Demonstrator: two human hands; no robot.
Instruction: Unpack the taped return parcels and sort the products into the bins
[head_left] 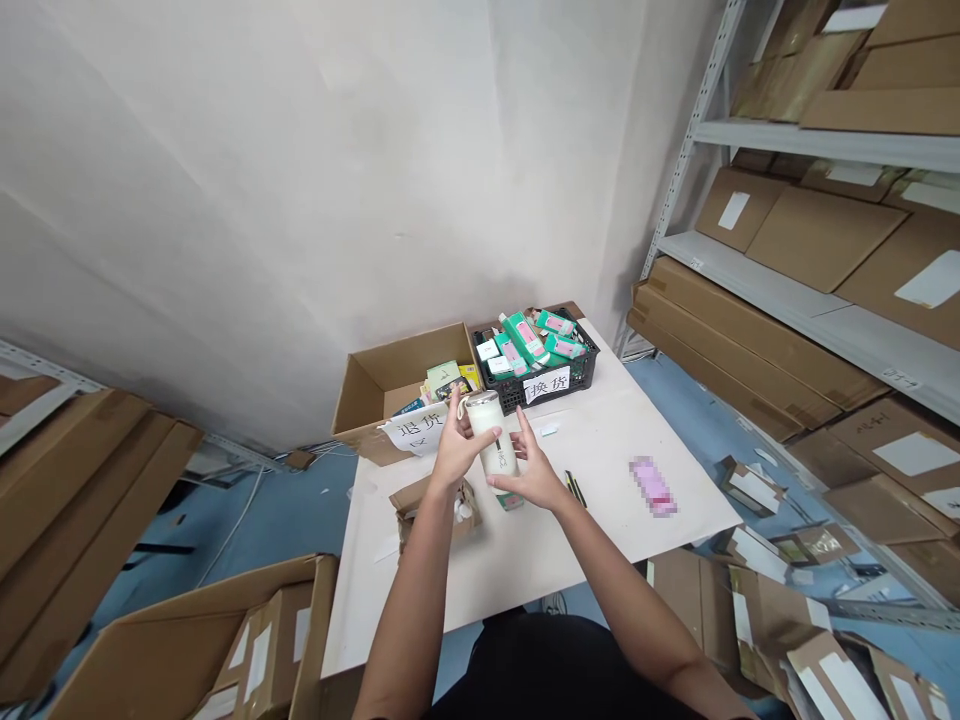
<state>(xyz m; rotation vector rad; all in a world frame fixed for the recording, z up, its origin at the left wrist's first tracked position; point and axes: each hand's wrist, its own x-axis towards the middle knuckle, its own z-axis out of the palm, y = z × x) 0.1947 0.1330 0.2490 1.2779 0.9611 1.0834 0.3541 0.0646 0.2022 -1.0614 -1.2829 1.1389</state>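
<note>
A white tumbler (486,412) with a metal-coloured rim, a small strap and dark lettering is held upright above the table, tilted slightly. My left hand (454,452) grips it from the left side, thumb across its front. From the right, my right hand (534,474) curls round its lower part, fingers behind it. Below the tumbler, part of a green box (511,502) shows on the table, mostly hidden by the hands. Close to my left forearm lies an opened small carton (411,497) with white stuff inside.
A cardboard box (360,405) and a black crate (581,378) of green boxes stand at the table's (600,540) back. A yellow-black cutter (575,488) and a blurred pink item (652,487) lie rightward. Shelves (787,270) flank the right; cartons (750,610) crowd the floor.
</note>
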